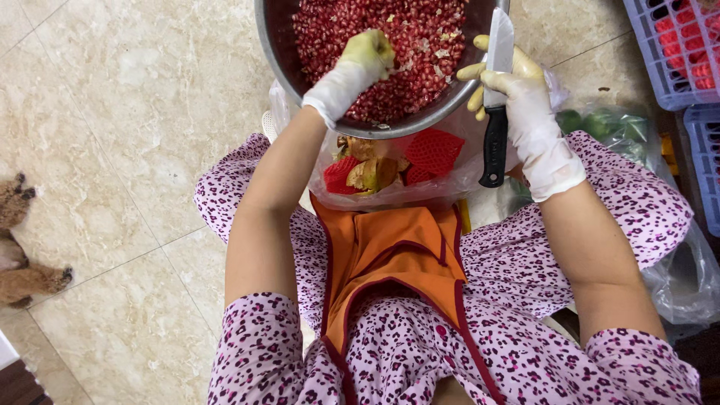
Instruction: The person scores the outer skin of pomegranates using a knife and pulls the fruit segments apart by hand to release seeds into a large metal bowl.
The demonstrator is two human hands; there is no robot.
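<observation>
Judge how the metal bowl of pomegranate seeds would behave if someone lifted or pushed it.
The metal bowl looks stiff and smooth-walled, so it would probably slide on the floor rather than flex. Filled with pomegranate seeds, it is likely heavy for its size. If it tips, the loose seeds would probably shift and spill.

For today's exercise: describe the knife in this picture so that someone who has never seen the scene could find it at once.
Start at the big metal bowl of red pomegranate seeds at the top of the view. At its right rim, the right hand, in a pale glove, holds the knife upright. It is the only tool there: a shiny blade pointing up and a black handle hanging below the hand.
</observation>
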